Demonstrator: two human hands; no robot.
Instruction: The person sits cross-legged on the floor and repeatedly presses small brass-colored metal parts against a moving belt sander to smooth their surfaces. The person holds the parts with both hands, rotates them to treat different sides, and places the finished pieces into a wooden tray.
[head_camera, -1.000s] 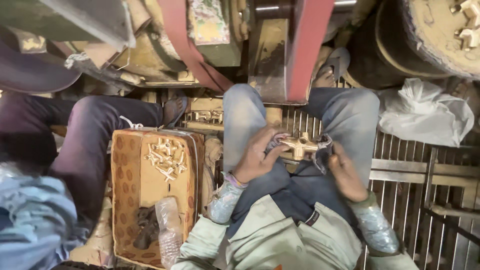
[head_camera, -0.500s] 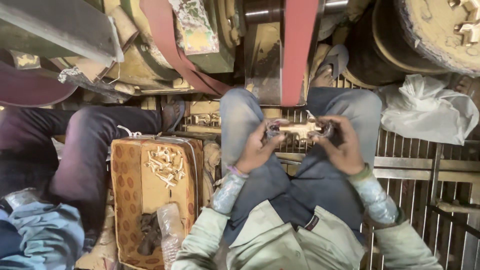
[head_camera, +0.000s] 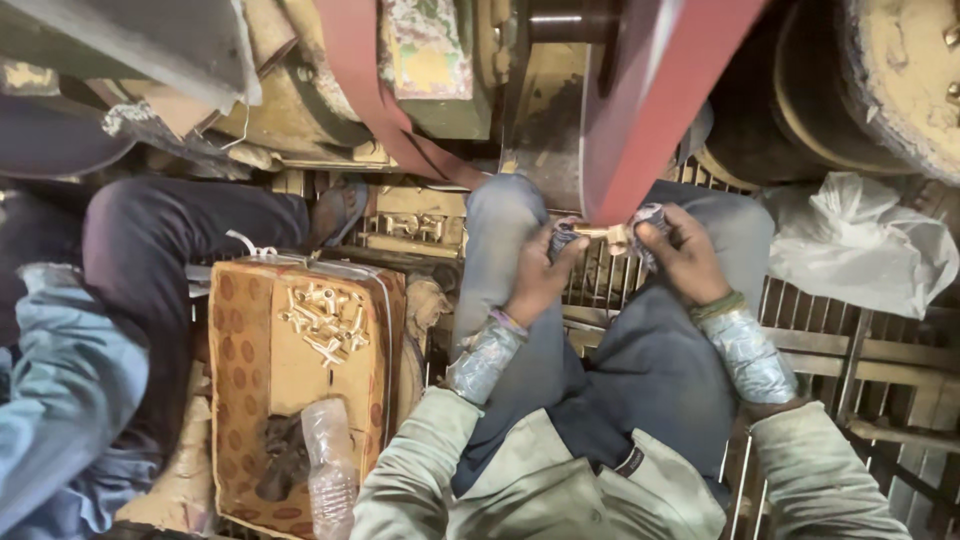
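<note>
Both my hands hold one small brass part (head_camera: 603, 236) up against the lower edge of a red belt (head_camera: 640, 110) on the machine in front of me. My left hand (head_camera: 540, 280) grips its left end with cloth-wrapped fingers. At the right end, my right hand (head_camera: 680, 255) grips it the same way. The part sits above my knees, which are in blue trousers. Both my forearms carry shiny wrapped sleeves.
A patterned cardboard box (head_camera: 240, 400) at my left holds a pile of brass parts (head_camera: 322, 320), a clear plastic bottle (head_camera: 328, 465) and a dark rag. Another person's legs (head_camera: 150, 290) sit left of it. A white plastic bag (head_camera: 860, 245) lies at right on a metal grate (head_camera: 860, 350).
My hands have lifted the brass part from my lap up and forward to the red belt. My view has tilted slightly toward the machine.
</note>
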